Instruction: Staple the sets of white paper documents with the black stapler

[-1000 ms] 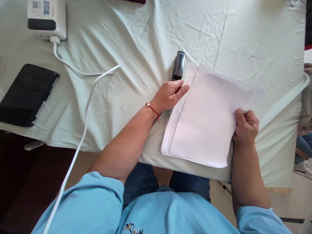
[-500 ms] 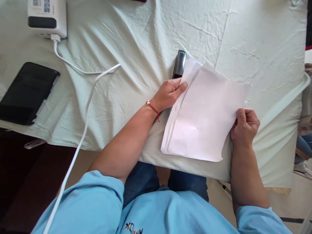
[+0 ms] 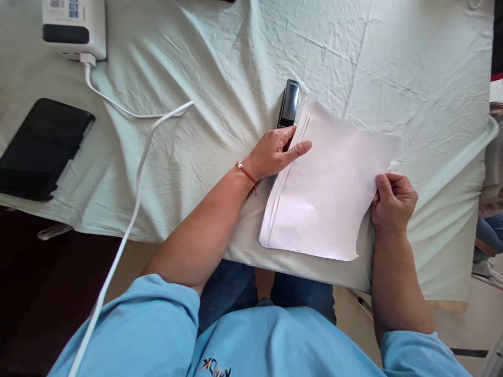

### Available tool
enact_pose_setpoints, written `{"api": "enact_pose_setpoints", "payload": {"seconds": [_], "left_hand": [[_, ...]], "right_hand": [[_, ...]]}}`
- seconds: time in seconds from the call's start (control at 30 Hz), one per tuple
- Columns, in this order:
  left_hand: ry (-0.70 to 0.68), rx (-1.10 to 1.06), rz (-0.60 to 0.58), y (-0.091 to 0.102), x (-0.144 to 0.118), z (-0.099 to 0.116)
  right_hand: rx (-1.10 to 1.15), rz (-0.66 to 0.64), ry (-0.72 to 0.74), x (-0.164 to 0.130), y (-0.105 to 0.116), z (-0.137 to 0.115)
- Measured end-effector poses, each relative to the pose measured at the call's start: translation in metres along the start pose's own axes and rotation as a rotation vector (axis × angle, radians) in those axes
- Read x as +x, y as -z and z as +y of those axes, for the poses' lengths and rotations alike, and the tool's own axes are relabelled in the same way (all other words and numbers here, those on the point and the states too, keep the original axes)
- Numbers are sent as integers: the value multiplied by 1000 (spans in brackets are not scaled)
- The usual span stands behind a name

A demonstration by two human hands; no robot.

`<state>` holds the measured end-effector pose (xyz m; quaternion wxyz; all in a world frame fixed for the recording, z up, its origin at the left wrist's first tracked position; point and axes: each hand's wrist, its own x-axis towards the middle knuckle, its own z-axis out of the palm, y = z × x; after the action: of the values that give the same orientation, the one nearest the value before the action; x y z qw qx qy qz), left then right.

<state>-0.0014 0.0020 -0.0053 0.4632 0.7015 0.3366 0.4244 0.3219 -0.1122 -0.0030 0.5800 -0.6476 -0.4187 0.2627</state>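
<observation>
White sheets of paper (image 3: 326,193) lie stacked, their left edges slightly fanned, near the table's front edge. My left hand (image 3: 277,152) grips the stack's left edge, thumb on top and fingers beneath. Around that wrist is a red string bracelet (image 3: 247,175). On the right side, my right hand (image 3: 395,201) pinches the paper's edge between thumb and curled fingers. A dark phone-like device (image 3: 290,102) lies just beyond my left hand, its near end hidden by the hand.
A pale green wrinkled cloth (image 3: 220,63) covers the table. At the left lie a black phone (image 3: 43,149) and a white charging box (image 3: 74,31). Its white cable (image 3: 135,204) runs down across the front edge toward me. A person's leg (image 3: 489,235) shows at the far right.
The top sheet has shifted left over the sheets below, so less of their edges shows. My left thumb has lifted and stretched onto the top sheet. My right hand moved slightly left.
</observation>
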Motion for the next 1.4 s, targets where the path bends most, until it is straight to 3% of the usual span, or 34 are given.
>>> {"api": "enact_pose_setpoints", "payload": {"seconds": [0.2,0.3,0.43,0.57,0.7,0.87,0.93,1.03,1.17,1.3,1.4], "left_hand": [[22,-135,-33,-3,-1,1],[50,-266,21,-6,-2,6],[67,-293,129,-9,0,7],[72,-271,267,-7,7,-5],[53,-257,398,-1,15,-23],[12,-266,425,-4,17,-29],[25,-252,393,-10,15,-25],[25,-253,332,-14,13,-17],[2,-212,306,-3,12,-11],[17,-166,298,16,9,-5],[7,-155,234,24,5,1]], "right_hand": [[112,26,21,-3,-7,-6],[271,22,27,-5,-11,-11],[277,8,19,-6,-10,-16],[270,-94,-110,-8,-6,-21],[363,-227,-112,-8,0,-20],[288,-365,-149,-15,-2,-12],[226,-304,-121,-20,-8,-10],[195,-53,-40,-24,-18,-10],[212,210,126,-15,-17,-10],[202,321,259,-7,-8,-17],[189,313,291,-6,-2,-26]]}}
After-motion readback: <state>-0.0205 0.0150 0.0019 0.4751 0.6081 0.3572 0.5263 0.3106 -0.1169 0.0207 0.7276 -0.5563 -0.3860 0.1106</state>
